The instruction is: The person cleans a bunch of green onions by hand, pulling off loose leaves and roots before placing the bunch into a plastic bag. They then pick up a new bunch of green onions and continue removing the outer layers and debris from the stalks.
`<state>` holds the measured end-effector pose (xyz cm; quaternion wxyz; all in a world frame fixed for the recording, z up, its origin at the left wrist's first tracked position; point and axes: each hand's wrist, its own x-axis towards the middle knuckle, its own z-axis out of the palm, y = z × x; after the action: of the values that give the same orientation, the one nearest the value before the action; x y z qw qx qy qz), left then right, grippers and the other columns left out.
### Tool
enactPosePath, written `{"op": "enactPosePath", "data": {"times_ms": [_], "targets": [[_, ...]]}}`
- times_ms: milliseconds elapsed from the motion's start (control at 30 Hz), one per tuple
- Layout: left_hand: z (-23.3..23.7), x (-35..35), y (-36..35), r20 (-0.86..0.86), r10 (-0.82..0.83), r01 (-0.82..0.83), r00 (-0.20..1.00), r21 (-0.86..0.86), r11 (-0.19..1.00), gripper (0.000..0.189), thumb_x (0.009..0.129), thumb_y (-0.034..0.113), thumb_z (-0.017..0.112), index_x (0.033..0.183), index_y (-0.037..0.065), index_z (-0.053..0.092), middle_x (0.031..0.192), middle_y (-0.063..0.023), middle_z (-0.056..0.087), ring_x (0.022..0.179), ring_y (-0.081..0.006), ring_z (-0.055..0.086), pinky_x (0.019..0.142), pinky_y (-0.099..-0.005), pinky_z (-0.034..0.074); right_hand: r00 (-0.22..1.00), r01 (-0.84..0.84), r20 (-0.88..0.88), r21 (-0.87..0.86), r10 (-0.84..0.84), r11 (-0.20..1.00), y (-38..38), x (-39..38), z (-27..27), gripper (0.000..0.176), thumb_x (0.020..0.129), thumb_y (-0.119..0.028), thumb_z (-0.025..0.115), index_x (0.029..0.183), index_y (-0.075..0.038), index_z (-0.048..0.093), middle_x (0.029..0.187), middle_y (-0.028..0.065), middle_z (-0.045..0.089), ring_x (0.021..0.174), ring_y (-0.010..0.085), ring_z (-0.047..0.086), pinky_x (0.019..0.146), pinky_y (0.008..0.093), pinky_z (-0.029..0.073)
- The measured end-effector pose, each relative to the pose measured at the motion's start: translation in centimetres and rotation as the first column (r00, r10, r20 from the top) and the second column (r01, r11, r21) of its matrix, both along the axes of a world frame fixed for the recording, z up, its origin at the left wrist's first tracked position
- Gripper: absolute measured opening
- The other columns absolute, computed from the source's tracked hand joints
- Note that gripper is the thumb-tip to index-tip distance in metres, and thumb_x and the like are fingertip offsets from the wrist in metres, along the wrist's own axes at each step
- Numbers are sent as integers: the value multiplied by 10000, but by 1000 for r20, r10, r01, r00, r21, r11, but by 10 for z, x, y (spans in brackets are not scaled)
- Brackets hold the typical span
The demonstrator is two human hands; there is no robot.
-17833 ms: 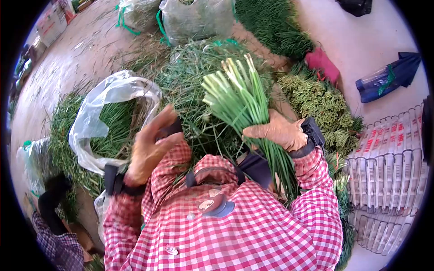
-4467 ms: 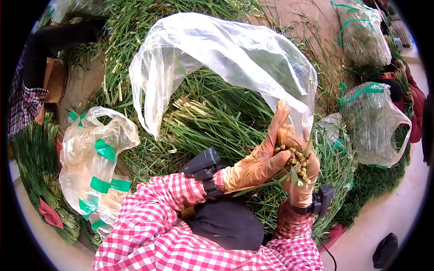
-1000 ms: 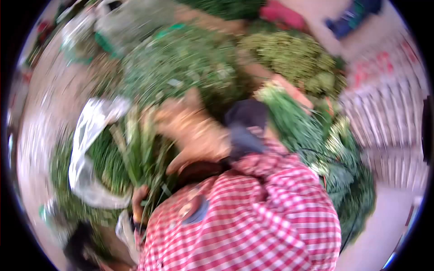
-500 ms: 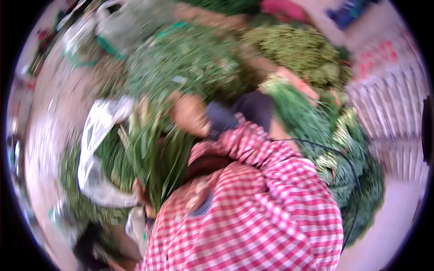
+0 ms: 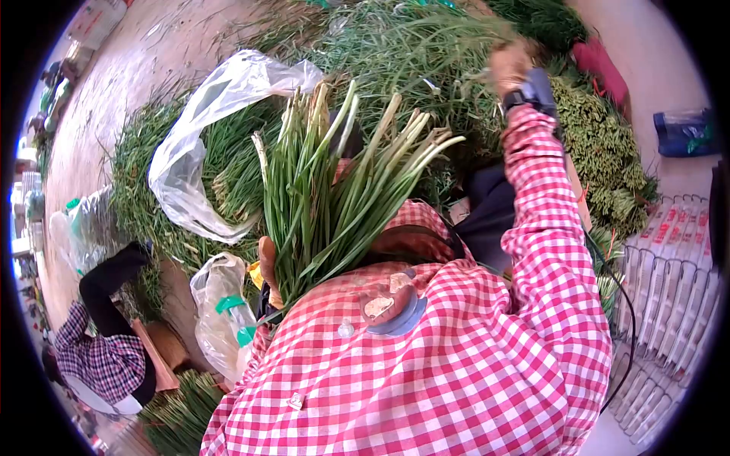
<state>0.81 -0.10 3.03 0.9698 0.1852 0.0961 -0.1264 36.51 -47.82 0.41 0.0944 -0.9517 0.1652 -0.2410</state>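
My left hand is wrapped round the lower part of a bunch of green onion-like stalks, close to my chest. The pale ends point up and fan apart, and the long green leaves hang towards me. Most of this hand is hidden behind the leaves and my shirt. At the end of my outstretched arm, my right hand is over the far side of a large heap of loose greens. Motion smears its fingers and the thin greens beside them, so a grip cannot be made out.
A clear plastic bag lies round more greens on the left. Another bag is nearer me. Bundled green stalks lie at right, beside stacked wrapped packs. A person in a checked shirt sits at lower left. A black cable hangs by my right side.
My right hand has moved from beside the bunch to far out at the upper right. The bunch now shows fanned pale ends, still in my left hand. The view has turned.
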Motion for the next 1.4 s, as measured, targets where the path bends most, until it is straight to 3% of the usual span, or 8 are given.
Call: {"op": "enactPosePath", "data": {"times_ms": [167, 300, 400, 633, 800, 900, 1033, 1400], "targets": [[4, 8, 4, -51, 8, -7, 999, 19, 1000, 578, 901, 444, 498, 1302, 29, 494, 1262, -132, 568, 1110, -252, 576, 975, -405, 453, 508, -408, -833, -7, 220, 913, 17, -65, 49, 736, 770, -581, 626, 1129, 58, 557, 1096, 296, 596, 1071, 410, 564, 911, 439, 448], [11, 12, -1, -157, -30, 36, 987, 40, 999, 554, 905, 411, 495, 1299, 21, 494, 1256, -137, 571, 1109, -252, 578, 975, -402, 454, 738, -489, -75, 625, 671, 608, 145, -175, 138, 374, 819, -366, 691, 1073, -92, 664, 1074, 115, 671, 1005, 300, 617, 906, 364, 460], [27, 17, -17, -234, -33, 43, 972, 37, 998, 537, 908, 385, 493, 1298, 16, 494, 1251, -142, 574, 1107, -251, 579, 975, -400, 454, 386, -874, 32, 333, 922, 355, 214, -222, 149, 498, 688, -467, 757, 1112, -234, 640, 1164, -2, 618, 1279, 226, 417, 1128, 523, -36], [-8, 6, 2, 0, -118, 112, 993, 301, 947, 428, 913, 247, 549, 1274, 22, 502, 1205, -107, 592, 1073, -205, 584, 933, -344, 474, 566, -818, 20, 144, 824, 557, 204, -182, 72, 40, 873, -100, 608, 904, -83, 589, 677, 91, 616, 600, 252, 599, 691, 361, 537], [44, 20, -11, -94, -239, 255, 966, 470, 845, 609, 805, 312, 684, 1287, 9, 468, 1157, -90, 588, 1005, -177, 580, 860, -312, 482, 839, -540, 170, 155, 516, 827, 165, -133, 104, 372, 948, -128, 501, 1314, -77, 456, 898, 85, 681, 635, 177, 628, 495, 308, 486], [62, 30, -20, -71, -155, 169, 985, 517, 839, 550, 790, 186, 683, 1263, -10, 482, 1160, -120, 599, 1006, -219, 602, 874, -356, 497, 784, -205, -4, 942, 621, 266, 193, -183, 177, 279, 954, -207, 535, 1183, -49, 532, 1000, 131, 679, 702, 160, 655, 581, 282, 539], [95, 39, -34, -60, -115, 129, 992, 532, 837, 524, 781, 123, 672, 1249, -27, 488, 1160, -134, 605, 991, -239, 615, 884, -376, 501, 456, -108, -305, 914, 836, 392, 245, -224, 186, 370, 892, -267, 639, 1139, -14, 531, 876, 103, 672, 653, 137, 654, 541, 241, 505], [29, 17, -13, -297, 9, 43, 955, 170, 984, 455, 896, 241, 588, 1294, 39, 501, 1169, -103, 615, 921, -182, 646, 747, -305, 550, 605, -500, -1, 777, 796, 381, 201, -201, 149, 153, 903, -118, 599, 1030, -46, 643, 800, 28, 635, 653, 96, 587, 558, 236, 499]]}}
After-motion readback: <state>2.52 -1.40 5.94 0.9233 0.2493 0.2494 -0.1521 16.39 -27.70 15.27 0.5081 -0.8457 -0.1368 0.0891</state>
